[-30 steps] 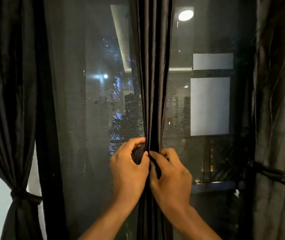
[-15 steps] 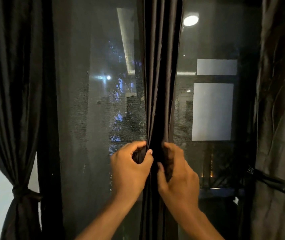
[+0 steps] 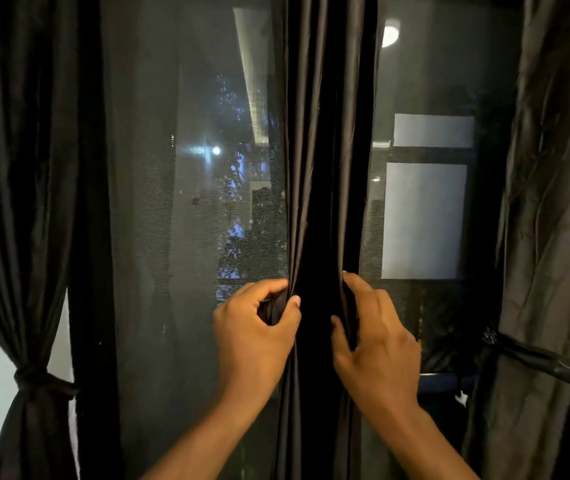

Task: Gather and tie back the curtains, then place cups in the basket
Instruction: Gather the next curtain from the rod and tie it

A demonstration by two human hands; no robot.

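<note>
Dark pleated curtain (image 3: 325, 168) hanging bunched at window centre; left hand (image 3: 254, 336) and right hand (image 3: 377, 348), fingers clenched on its folds, now set wider apart than before.

We are looking at a room in a home at night. Long dark pleated fabric curtains (image 3: 325, 168) hang before a tall mesh-screened glass window (image 3: 186, 202), and a gathered curtain on the left (image 3: 17, 168) is tied with a dark fabric band (image 3: 41, 381). The glass reflects a round ceiling light (image 3: 390, 36), with dark trees outside.
</note>
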